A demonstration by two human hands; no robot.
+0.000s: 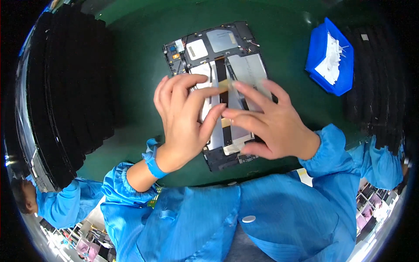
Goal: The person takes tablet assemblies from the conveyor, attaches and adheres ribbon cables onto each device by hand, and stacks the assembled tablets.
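An opened tablet (221, 42) lies on the green table, its inner parts facing up. Two pale battery panels fill its middle, and a dark ribbon cable (227, 139) runs lengthwise between them. Yellowish tape strips (225, 123) cross the cable. Over the left battery is my left hand (183, 111), fingers apart, its index fingertip at the upper tape strip and its thumb close to the cable. Spread and slightly blurred, my right hand (273, 120) is over the right battery, with fingertips beside the tape and cable. Neither hand visibly grips anything; exact contact is hard to tell.
A blue bin (329, 59) holding white scraps stands at the upper right. Tall stacks of black sheet-like parts flank the green mat (139, 39), one at left (74, 87), another at right (377, 78). Other people in blue sleeves appear at both lower edges.
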